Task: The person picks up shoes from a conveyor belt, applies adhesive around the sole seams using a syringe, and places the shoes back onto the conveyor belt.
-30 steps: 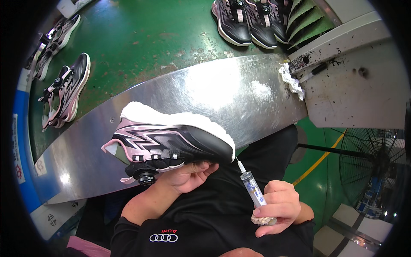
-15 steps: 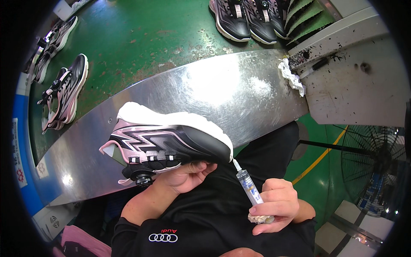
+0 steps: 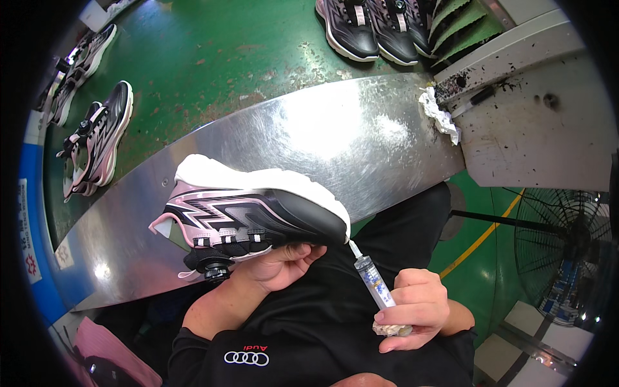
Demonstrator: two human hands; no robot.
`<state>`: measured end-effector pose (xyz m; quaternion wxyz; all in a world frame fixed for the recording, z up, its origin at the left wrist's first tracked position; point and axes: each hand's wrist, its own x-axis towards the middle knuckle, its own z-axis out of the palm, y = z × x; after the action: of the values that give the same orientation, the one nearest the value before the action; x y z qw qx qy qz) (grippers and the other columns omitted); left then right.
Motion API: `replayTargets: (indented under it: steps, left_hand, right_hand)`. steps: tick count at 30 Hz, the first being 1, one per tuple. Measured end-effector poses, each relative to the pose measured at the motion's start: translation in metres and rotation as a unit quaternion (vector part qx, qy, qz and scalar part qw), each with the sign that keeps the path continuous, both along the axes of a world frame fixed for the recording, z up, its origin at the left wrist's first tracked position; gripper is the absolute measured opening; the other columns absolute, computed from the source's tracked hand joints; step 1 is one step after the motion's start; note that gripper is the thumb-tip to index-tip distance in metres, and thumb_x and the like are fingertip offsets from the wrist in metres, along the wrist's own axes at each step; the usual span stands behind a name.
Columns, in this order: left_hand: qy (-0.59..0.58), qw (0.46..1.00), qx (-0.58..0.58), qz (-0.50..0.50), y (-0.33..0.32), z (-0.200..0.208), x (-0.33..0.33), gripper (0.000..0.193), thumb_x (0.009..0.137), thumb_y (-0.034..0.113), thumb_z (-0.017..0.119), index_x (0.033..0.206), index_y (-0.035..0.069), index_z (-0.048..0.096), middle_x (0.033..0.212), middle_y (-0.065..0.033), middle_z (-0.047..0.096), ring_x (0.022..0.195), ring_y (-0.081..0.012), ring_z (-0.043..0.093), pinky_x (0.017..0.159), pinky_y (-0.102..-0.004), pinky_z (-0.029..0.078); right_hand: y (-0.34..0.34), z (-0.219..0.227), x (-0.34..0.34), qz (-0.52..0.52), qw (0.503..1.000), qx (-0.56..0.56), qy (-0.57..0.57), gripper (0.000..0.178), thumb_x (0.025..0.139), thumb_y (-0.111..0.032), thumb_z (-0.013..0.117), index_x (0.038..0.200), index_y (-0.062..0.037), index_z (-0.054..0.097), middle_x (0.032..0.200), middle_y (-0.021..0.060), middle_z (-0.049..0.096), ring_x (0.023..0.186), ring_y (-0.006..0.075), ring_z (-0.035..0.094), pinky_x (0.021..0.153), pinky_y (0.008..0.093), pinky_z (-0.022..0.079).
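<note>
A black and pink sneaker with a thick white sole lies tipped on its side, sole facing away from me. My left hand grips it from below near the tongue and dial; some of the fingers are hidden behind the shoe. In my right hand is a clear syringe with a pale nozzle and blue markings, its rear end wrapped in something whitish and crusted. The nozzle tip meets the toe where the white sole joins the black upper.
A curved metal ledge runs beneath the sneaker, bordering a worn green surface. More sneakers stand at left and far right. Crumpled white tissue lies by a stained grey housing. A black fan stands at right.
The sneaker and the syringe tip have shifted very slightly; both hands keep their hold. Pink cloth at the lower left has moved.
</note>
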<state>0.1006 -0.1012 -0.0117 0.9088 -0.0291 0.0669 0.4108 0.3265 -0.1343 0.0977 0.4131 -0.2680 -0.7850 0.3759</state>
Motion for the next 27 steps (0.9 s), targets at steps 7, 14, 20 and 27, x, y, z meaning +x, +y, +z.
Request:
replayTargets:
  steps: [7, 14, 20, 27]
  left_hand:
    - [0.029, 1.0, -0.002, 0.002, -0.002, 0.009, 0.001, 0.07, 0.078, -0.012, 0.062, 0.136, 0.023, 0.043, 0.128, -0.0031, 0.055, 0.116, -0.0194, 0.056, 0.096, -0.0347, 0.051]
    - [0.185, 0.978, -0.072, -0.068, -0.019, -0.001, -0.015, 0.069, 0.071, 0.001, 0.071, 0.133, 0.009, 0.043, 0.124, -0.0078, 0.056, 0.119, -0.0281, 0.051, 0.105, -0.0468, 0.04]
    - [0.237, 0.971, 0.023, 0.002, -0.077, 0.038, -0.121, 0.069, 0.072, 0.019, 0.069, 0.134, 0.004, 0.043, 0.126, -0.0118, 0.052, 0.111, -0.0276, 0.051, 0.098, -0.0413, 0.039]
    - [0.491, 0.87, 0.047, 0.007, -0.059, 0.042, -0.211, 0.048, 0.079, 0.009, 0.066, 0.123, 0.001, 0.05, 0.097, -0.011, 0.059, 0.077, -0.0173, 0.057, 0.063, -0.0259, 0.047]
  right_hand:
    - [-0.001, 0.002, 0.001, 0.002, 1.0, -0.001, 0.011, 0.033, 0.07, -0.029, 0.08, 0.087, -0.004, 0.068, 0.064, 0.0027, 0.059, 0.045, 0.0138, 0.04, 0.04, 0.026, 0.029]
    - [0.003, 0.012, 0.025, -0.038, 0.997, 0.071, 0.023, 0.037, 0.071, -0.032, 0.079, 0.091, -0.0039, 0.068, 0.065, 0.0036, 0.061, 0.046, 0.0166, 0.047, 0.043, 0.0293, 0.033]
    - [0.035, -0.04, 0.028, -0.158, 0.987, 0.031, -0.021, 0.042, 0.076, -0.027, 0.071, 0.109, -0.0031, 0.061, 0.085, 0.0073, 0.059, 0.07, 0.0235, 0.05, 0.062, 0.0348, 0.041]
    - [0.057, -0.087, 0.007, -0.185, 0.982, -0.019, -0.028, 0.039, 0.075, -0.014, 0.071, 0.11, -0.0066, 0.058, 0.084, 0.0078, 0.054, 0.077, 0.0241, 0.05, 0.069, 0.0345, 0.043]
